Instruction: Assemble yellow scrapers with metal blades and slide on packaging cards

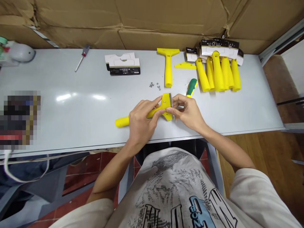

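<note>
A yellow scraper lies across the front part of the table, its handle pointing left and its wide head to the right. My left hand is wrapped round it near the neck, thumb and fingers by the head. Along the head's right side runs a thin metal blade. My right hand pinches the head at this blade edge, thumb in front and fingers curled behind. Small screws lie loose just beyond my hands. A green and yellow handled tool lies behind my right hand, its lower end hidden.
Farther back are another yellow scraper body, a flat yellow plate, and several yellow scrapers with black-and-white cards. Folded cards and a screwdriver lie left of these. Cardboard walls the table's rear edge.
</note>
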Motion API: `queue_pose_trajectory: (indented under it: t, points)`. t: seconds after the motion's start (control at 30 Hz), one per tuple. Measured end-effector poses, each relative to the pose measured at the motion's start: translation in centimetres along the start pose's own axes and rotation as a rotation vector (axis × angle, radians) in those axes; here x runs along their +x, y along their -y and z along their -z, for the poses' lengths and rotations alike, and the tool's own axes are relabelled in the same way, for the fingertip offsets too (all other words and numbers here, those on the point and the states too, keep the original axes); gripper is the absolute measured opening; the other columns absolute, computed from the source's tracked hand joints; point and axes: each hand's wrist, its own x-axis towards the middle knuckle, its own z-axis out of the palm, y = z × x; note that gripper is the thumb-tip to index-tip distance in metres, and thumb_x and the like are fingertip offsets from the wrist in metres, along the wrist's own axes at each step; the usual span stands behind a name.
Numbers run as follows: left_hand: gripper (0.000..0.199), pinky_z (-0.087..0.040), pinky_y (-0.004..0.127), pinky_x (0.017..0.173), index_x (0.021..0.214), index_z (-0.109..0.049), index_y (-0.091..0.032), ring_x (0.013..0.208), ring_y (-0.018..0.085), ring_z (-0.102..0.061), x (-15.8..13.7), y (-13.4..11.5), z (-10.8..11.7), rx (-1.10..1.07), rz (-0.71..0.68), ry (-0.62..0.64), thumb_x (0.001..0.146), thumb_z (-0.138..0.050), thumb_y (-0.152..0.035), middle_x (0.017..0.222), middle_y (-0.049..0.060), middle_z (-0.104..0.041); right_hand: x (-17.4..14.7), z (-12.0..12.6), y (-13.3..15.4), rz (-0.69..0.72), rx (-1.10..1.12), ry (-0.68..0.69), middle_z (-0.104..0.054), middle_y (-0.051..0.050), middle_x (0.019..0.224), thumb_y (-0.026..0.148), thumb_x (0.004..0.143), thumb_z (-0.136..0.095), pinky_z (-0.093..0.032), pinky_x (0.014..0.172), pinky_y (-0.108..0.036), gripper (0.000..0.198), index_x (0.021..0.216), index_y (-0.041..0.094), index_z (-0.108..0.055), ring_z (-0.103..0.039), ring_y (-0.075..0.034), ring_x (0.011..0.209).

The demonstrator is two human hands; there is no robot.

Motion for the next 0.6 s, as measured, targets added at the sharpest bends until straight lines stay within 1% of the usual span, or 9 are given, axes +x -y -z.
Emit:
queue_pose_trajectory:
  t: [0.07, 0.13, 0.2, 0.23, 0.3, 0.37, 0.43, 0.5, 0.6]
  points:
    - [0.035, -0.063, 0.035, 0.086, 0.138, -0.083, -0.027, 0.089, 0.020, -0.075, 0.1, 0.5, 0.8, -0.037, 0.054, 0.028, 0.111, -0.078, -0.049, 0.101, 0.003, -0.084, 0.3, 0.7, 0.5, 0.010, -0.056, 0.038, -0.079, -0.004, 0.096, 0.065, 0.084, -0.094, -0.061, 0.062, -0.033, 0.050, 0.098, 0.022, -0.073, -0.072, -0.020, 0.084]
    - [0.034, -0.065, 0.035, 0.089, 0.136, -0.085, -0.029, 0.089, 0.019, -0.076, 0.1, 1.0, 1.8, -0.061, 0.126, 0.052, 0.107, -0.082, -0.047, 0.104, 0.003, -0.085, 1.4, 1.7, 1.4, 0.127, -0.216, -0.047, -0.081, -0.005, 0.098, 0.060, 0.094, -0.086, -0.063, 0.073, -0.036, 0.041, 0.103, 0.021, -0.078, -0.073, -0.021, 0.086]
    - [0.036, -0.066, 0.035, 0.092, 0.136, -0.086, -0.030, 0.090, 0.019, -0.077, 0.1, 1.4, 2.7, -0.081, 0.205, 0.068, 0.102, -0.087, -0.042, 0.106, 0.002, -0.086, 3.2, 2.4, 2.6, 0.310, -0.489, -0.196, -0.083, -0.006, 0.102, 0.043, 0.106, -0.075, -0.062, 0.088, -0.040, 0.023, 0.104, 0.021, -0.081, -0.073, -0.022, 0.089]
    - [0.038, -0.066, 0.034, 0.092, 0.136, -0.086, -0.031, 0.091, 0.019, -0.077, 0.1, 1.6, 3.0, -0.091, 0.243, 0.073, 0.099, -0.088, -0.040, 0.107, 0.002, -0.086, 4.3, 2.4, 3.2, 0.371, -0.650, -0.226, -0.084, -0.007, 0.107, 0.032, 0.107, -0.070, -0.060, 0.093, -0.042, 0.016, 0.104, 0.021, -0.082, -0.072, -0.023, 0.093]
    - [0.042, -0.066, 0.033, 0.092, 0.137, -0.085, -0.031, 0.092, 0.018, -0.078, 0.1, 1.8, 3.5, -0.112, 0.293, 0.079, 0.096, -0.090, -0.035, 0.108, 0.002, -0.086, 6.7, 1.8, 4.3, 0.370, -0.965, -0.155, -0.084, -0.009, 0.115, 0.015, 0.106, -0.062, -0.057, 0.092, -0.044, 0.023, 0.109, 0.021, -0.084, -0.071, -0.029, 0.109]
    - [0.043, -0.067, 0.033, 0.092, 0.137, -0.086, -0.031, 0.092, 0.018, -0.079, 0.0, 1.9, 3.8, -0.124, 0.309, 0.086, 0.094, -0.091, -0.033, 0.107, 0.002, -0.086, 8.7, 0.7, 5.0, 0.337, -1.241, -0.029, -0.083, -0.012, 0.121, 0.006, 0.103, -0.058, -0.053, 0.089, -0.044, 0.032, 0.112, 0.020, -0.085, -0.065, -0.035, 0.127]
    - [0.044, -0.067, 0.034, 0.093, 0.136, -0.086, -0.032, 0.092, 0.018, -0.079, 0.0, 1.8, 3.8, -0.129, 0.310, 0.097, 0.093, -0.092, -0.031, 0.107, 0.002, -0.086, 10.0, -0.6, 5.1, 0.346, -1.439, 0.116, -0.082, -0.016, 0.120, 0.001, 0.103, -0.052, -0.051, 0.092, -0.045, 0.037, 0.110, 0.016, -0.085, -0.062, -0.035, 0.131]
    - [0.043, -0.068, 0.035, 0.095, 0.135, -0.086, -0.032, 0.092, 0.019, -0.079, -0.1, 1.8, 3.9, -0.131, 0.313, 0.105, 0.092, -0.093, -0.029, 0.106, 0.002, -0.085, 10.6, -1.3, 4.8, 0.375, -1.531, 0.212, -0.081, -0.019, 0.116, -0.002, 0.104, -0.044, -0.049, 0.098, -0.046, 0.042, 0.108, 0.011, -0.083, -0.063, -0.034, 0.127]
    - [0.042, -0.067, 0.035, 0.097, 0.135, -0.087, -0.031, 0.093, 0.020, -0.079, -0.1, 1.7, 3.9, -0.129, 0.315, 0.104, 0.093, -0.091, -0.027, 0.107, 0.002, -0.086, 10.5, -1.2, 3.7, 0.443, -1.556, 0.227, -0.080, -0.022, 0.113, -0.001, 0.108, -0.037, -0.049, 0.098, -0.047, 0.045, 0.109, 0.008, -0.081, -0.064, -0.034, 0.125]
